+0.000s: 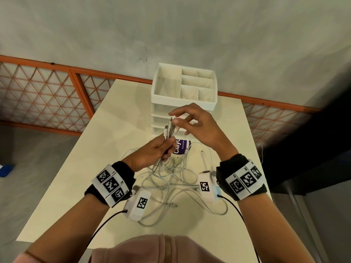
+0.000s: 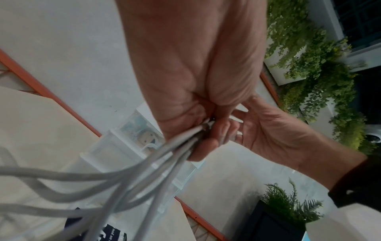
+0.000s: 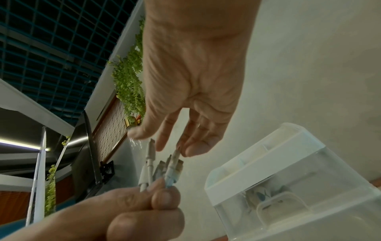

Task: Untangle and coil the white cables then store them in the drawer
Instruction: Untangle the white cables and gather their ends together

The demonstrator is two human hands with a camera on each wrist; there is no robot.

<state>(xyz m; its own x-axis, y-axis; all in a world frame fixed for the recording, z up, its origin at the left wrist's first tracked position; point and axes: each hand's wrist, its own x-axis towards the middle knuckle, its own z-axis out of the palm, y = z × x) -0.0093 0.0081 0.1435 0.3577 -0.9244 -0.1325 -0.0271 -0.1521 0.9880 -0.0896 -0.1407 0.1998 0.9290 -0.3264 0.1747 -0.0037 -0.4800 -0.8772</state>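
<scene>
My left hand (image 1: 164,149) grips a bundle of several white cables (image 2: 144,172) in a fist, their plug ends (image 1: 169,128) sticking up out of it. Those plug ends (image 3: 163,169) fan out above my left hand (image 3: 148,207). My right hand (image 1: 177,118) hovers over them with fingers loosely spread; in the right wrist view one fingertip (image 3: 190,150) touches the tip of one plug. The rest of the cables lie as a loose tangle (image 1: 171,185) on the table between my wrists. The white drawer unit (image 1: 161,118) stands just behind my hands, drawers pushed in.
The drawer unit has an open compartment tray (image 1: 155,86) on top. A purple and white packet (image 1: 181,147) lies on the cream table (image 1: 76,168) under my hands. An orange lattice railing (image 1: 47,95) runs behind the table. Black wires trail from my wrist cameras.
</scene>
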